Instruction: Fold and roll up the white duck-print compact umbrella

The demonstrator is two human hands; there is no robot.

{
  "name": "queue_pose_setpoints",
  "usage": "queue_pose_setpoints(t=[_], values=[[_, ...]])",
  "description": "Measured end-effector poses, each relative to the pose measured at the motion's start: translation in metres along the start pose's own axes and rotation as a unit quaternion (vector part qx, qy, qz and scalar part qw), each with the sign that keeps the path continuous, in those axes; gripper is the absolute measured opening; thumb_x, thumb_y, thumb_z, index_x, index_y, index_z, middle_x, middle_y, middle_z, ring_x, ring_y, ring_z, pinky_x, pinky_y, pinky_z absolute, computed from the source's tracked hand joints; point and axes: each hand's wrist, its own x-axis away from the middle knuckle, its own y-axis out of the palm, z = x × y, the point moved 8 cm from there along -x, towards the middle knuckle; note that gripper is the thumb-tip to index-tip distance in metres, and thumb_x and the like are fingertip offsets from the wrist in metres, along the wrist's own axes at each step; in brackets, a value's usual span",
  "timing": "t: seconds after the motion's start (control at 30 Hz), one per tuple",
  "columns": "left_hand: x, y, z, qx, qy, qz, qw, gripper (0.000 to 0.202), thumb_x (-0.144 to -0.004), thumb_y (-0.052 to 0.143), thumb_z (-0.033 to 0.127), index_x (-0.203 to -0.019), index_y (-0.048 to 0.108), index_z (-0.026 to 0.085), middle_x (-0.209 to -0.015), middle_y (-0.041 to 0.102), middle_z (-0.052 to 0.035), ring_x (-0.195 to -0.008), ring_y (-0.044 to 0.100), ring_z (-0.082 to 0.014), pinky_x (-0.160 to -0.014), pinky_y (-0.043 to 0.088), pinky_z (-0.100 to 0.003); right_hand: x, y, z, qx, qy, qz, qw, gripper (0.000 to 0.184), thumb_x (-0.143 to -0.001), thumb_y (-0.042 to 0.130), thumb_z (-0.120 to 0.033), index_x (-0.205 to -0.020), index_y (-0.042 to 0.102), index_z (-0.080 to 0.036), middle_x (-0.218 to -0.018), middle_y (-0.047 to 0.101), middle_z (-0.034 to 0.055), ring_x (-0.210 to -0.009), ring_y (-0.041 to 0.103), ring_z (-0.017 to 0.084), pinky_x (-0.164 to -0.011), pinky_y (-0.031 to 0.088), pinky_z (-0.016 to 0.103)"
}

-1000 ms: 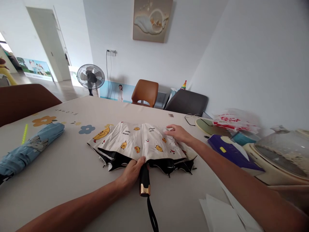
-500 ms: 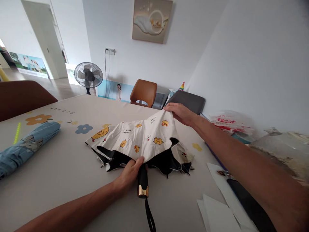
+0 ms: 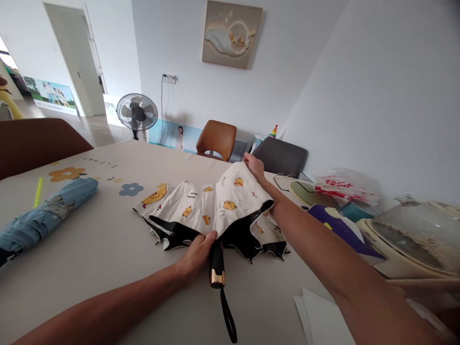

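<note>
A white umbrella [image 3: 201,199] with yellow duck prints and a black underside lies partly folded on the table, its loose panels spread to both sides. Its black handle [image 3: 216,261] with a gold end and a wrist strap points toward me. My left hand [image 3: 198,250] is closed on the umbrella just above the handle, thumb on the cloth. At the far right of the canopy, my right hand [image 3: 254,166] pinches a raised panel of the cloth. Some of its fingers are hidden behind the fabric and wrist.
A folded blue umbrella [image 3: 53,211] lies at the left beside a yellow-green twisted stick [image 3: 38,191]. White papers [image 3: 319,316], glasses [image 3: 282,182], a purple packet [image 3: 338,230], a plastic bag [image 3: 347,187] and a clear-lidded container [image 3: 413,235] sit at the right. Chairs [image 3: 217,136] stand behind the table.
My right hand has turned and drawn the panel a little leftward, its forearm now crossing the canopy's right edge. My left hand keeps its hold. The view has shifted slightly.
</note>
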Motion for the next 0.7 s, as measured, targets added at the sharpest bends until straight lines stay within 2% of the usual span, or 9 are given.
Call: queue_pose_setpoints(t=[0.07,0.13,0.2,0.3,0.37,0.43,0.5,0.6,0.7], values=[[0.0,0.001,0.002,0.008,0.006,-0.003,1.0,0.047,-0.074,0.044,0.057,-0.065,0.055,0.012,-0.058,0.052,-0.0011,-0.051,0.043,-0.0101,-0.051,0.034,-0.024,0.008,0.018,-0.002,-0.009,-0.006,-0.006,1.0,0.033,-0.078,0.038,-0.05,-0.071,0.054,-0.021,-0.067,0.058,0.0028,-0.074,0.055,0.022,-0.062,0.04,0.03],[0.001,0.001,0.002,0.012,0.007,-0.006,1.0,0.045,-0.074,0.045,0.056,-0.067,0.054,0.012,-0.06,0.052,-0.0017,-0.053,0.044,-0.0108,-0.052,0.034,-0.024,0.02,0.024,-0.005,-0.017,-0.014,-0.005,1.0,0.035,-0.08,0.036,-0.05,-0.079,0.053,-0.019,-0.077,0.061,0.0043,-0.078,0.055,0.02,-0.067,0.041,0.03],[0.001,0.001,0.003,0.013,0.007,-0.004,1.0,0.041,-0.074,0.045,0.051,-0.067,0.054,0.012,-0.06,0.052,-0.0017,-0.054,0.045,-0.0112,-0.054,0.035,-0.024,0.032,0.015,-0.007,-0.022,-0.023,0.008,0.999,0.035,-0.082,0.035,-0.048,-0.089,0.051,-0.017,-0.089,0.061,0.0064,-0.083,0.055,0.019,-0.074,0.041,0.031],[0.002,0.0,0.004,0.014,0.008,0.006,1.0,0.032,-0.074,0.046,0.043,-0.068,0.053,0.013,-0.062,0.052,-0.0013,-0.055,0.045,-0.0111,-0.054,0.035,-0.024,0.057,-0.014,-0.011,0.001,-0.047,0.028,0.998,0.029,-0.08,0.044,-0.043,-0.094,0.05,-0.018,-0.095,0.06,0.0076,-0.088,0.055,0.02,-0.079,0.041,0.034],[0.002,0.0,0.004,0.019,0.006,0.009,1.0,0.028,-0.074,0.046,0.04,-0.069,0.052,0.014,-0.063,0.053,-0.0012,-0.055,0.046,-0.0112,-0.053,0.035,-0.024,0.081,-0.025,-0.016,0.027,-0.082,-0.002,0.996,0.025,-0.08,0.045,-0.04,-0.092,0.051,-0.018,-0.094,0.06,0.007,-0.088,0.056,0.02,-0.078,0.042,0.034],[0.002,0.0,0.005,0.026,0.007,0.006,1.0,0.026,-0.074,0.045,0.039,-0.07,0.052,0.014,-0.064,0.054,-0.0012,-0.055,0.046,-0.0113,-0.054,0.036,-0.024,0.111,-0.025,-0.023,0.054,-0.134,-0.046,0.988,0.024,-0.08,0.048,-0.037,-0.095,0.051,-0.019,-0.093,0.06,0.0063,-0.085,0.057,0.019,-0.074,0.045,0.034],[0.002,0.0,0.007,0.023,0.013,0.006,1.0,0.026,-0.074,0.045,0.038,-0.071,0.052,0.014,-0.063,0.054,-0.0011,-0.055,0.046,-0.0111,-0.054,0.035,-0.024,0.144,-0.018,-0.038,0.106,-0.234,-0.079,0.963,0.026,-0.078,0.051,-0.034,-0.1,0.05,-0.02,-0.096,0.058,0.0071,-0.088,0.056,0.021,-0.077,0.045,0.036],[0.001,-0.001,0.009,0.009,0.027,0.008,1.0,0.026,-0.074,0.044,0.038,-0.068,0.052,0.014,-0.06,0.053,-0.0009,-0.052,0.044,-0.0107,-0.052,0.033,-0.024,0.183,0.001,-0.055,0.191,-0.385,-0.101,0.897,0.038,-0.075,0.056,-0.03,-0.11,0.048,-0.019,-0.103,0.058,0.0097,-0.097,0.053,0.025,-0.086,0.04,0.042],[0.0,-0.002,0.008,0.012,0.032,0.007,0.999,0.025,-0.074,0.045,0.037,-0.066,0.051,0.014,-0.059,0.053,-0.0008,-0.052,0.043,-0.0103,-0.051,0.032,-0.024,0.19,0.014,-0.058,0.265,-0.42,-0.079,0.864,0.031,-0.077,0.05,-0.018,-0.109,0.05,-0.018,-0.1,0.06,0.0116,-0.093,0.055,0.026,-0.084,0.04,0.043]])
